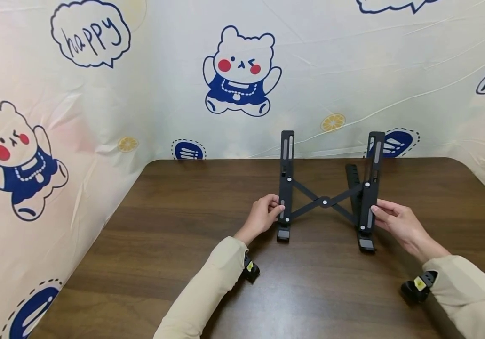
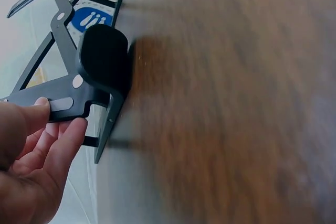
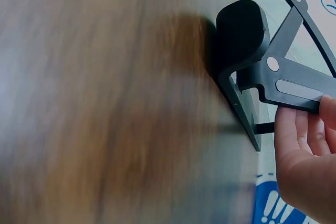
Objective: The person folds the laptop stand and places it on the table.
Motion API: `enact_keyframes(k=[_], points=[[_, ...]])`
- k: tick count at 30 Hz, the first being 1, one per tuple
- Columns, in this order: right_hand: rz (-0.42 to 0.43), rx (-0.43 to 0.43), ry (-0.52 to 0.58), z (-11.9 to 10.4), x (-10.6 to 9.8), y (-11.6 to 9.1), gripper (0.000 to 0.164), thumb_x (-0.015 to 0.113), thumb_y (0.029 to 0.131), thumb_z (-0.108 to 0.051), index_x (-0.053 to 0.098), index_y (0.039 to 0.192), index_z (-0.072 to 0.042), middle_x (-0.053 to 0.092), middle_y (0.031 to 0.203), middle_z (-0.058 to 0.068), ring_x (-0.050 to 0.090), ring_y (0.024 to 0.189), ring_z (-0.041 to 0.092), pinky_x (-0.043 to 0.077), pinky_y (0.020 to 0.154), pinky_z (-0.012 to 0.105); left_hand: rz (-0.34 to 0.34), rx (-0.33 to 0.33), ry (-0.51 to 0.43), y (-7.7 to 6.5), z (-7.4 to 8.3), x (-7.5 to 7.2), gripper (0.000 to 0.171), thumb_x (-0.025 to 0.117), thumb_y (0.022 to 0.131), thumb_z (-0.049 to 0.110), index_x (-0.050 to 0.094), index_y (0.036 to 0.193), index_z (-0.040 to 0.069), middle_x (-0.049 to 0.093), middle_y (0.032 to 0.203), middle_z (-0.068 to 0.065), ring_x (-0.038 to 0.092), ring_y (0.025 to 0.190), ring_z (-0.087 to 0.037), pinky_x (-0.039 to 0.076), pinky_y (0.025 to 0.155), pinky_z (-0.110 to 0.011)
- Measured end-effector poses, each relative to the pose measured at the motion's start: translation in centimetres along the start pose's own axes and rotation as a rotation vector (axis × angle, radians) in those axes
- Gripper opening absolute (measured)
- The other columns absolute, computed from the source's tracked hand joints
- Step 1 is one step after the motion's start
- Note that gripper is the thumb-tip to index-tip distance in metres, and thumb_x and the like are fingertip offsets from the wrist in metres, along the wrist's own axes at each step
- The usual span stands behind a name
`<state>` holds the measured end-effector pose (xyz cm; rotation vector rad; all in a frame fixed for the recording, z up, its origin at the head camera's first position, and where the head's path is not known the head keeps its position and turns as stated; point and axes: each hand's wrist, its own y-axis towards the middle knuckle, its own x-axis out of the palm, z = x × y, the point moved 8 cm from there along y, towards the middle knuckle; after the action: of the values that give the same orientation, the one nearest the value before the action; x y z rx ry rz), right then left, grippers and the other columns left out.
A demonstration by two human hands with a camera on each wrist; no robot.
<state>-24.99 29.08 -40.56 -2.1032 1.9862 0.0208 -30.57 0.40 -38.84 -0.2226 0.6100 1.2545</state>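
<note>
A black folding laptop stand [image 1: 324, 202] stands spread on the table, its two side arms joined by crossed bars with a pivot in the middle. My left hand [image 1: 263, 214] pinches the left side arm near its lower end, thumb on the upper face and fingers beneath, as the left wrist view shows. On the opposite side my right hand [image 1: 399, 226] grips the right side arm the same way. Each arm ends in a front lip; the right one [image 3: 241, 32] shows large in the right wrist view. Behind the right arm a notched base rail [image 1: 352, 181] is partly visible.
The brown wooden table [image 1: 174, 212] reaches back to a printed cloth [image 1: 162, 84] with cartoon bears, which hangs behind it and along the left side. A black wrist camera is strapped at each sleeve cuff, the left one [image 1: 250, 269] close over the table.
</note>
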Motion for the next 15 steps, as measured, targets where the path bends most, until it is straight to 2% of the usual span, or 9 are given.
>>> enact_keyframes(k=[7, 15], points=[[0.011, -0.024, -0.061, -0.5, 1.8, 0.7, 0.057, 0.046, 0.092, -0.027, 0.03, 0.132, 0.01, 0.05, 0.109, 0.003, 0.052, 0.085, -0.007, 0.046, 0.078, 0.02, 0.014, -0.024, 0.006, -0.6, -1.1, -1.9, 0.012, 0.058, 0.085, 0.006, 0.055, 0.093, -0.003, 0.059, 0.082, -0.011, 0.057, 0.072, -0.019, 0.05, 0.055, -0.021], [-0.021, -0.037, 0.041, -0.8, 3.3, 1.3, 0.057, 0.05, 0.091, -0.022, 0.029, 0.13, 0.014, 0.055, 0.094, -0.01, 0.054, 0.084, -0.003, 0.047, 0.075, 0.019, 0.015, -0.043, -0.036, -0.9, -2.2, -2.9, 0.012, 0.059, 0.084, 0.004, 0.055, 0.093, -0.004, 0.06, 0.082, -0.013, 0.058, 0.072, -0.019, 0.051, 0.055, -0.023]])
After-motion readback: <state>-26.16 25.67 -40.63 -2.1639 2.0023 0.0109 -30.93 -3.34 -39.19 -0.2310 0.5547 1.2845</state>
